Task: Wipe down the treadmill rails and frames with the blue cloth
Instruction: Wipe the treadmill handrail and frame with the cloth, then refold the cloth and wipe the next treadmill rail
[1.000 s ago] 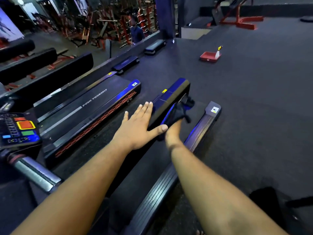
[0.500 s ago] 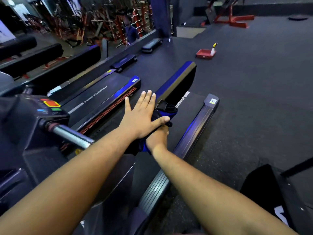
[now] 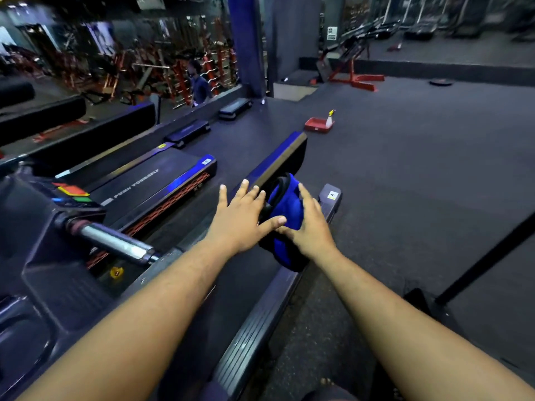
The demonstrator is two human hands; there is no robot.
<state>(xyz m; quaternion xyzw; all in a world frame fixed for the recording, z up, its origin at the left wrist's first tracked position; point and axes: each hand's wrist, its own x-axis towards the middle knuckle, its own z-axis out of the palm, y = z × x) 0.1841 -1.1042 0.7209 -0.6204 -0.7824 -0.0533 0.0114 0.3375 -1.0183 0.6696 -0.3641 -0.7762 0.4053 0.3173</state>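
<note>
The blue cloth is bunched between my two hands, above the treadmill's belt. My right hand grips it from the right side, fingers wrapped round the fabric. My left hand lies flat with fingers spread, its thumb touching the cloth's left side. The treadmill's left rail, black with a blue sheen, runs away just beyond my left fingertips. The ribbed right rail runs below my right forearm to a grey end cap.
A console with coloured buttons and a chrome handlebar sit at left. A second treadmill lies beyond. On the dark floor stand a red tray and a spray bottle. A person stands far back.
The cloth and my right hand have come up off the left rail and toward me; the cloth is now bunched upright. My view has risen, showing more of the gym.
</note>
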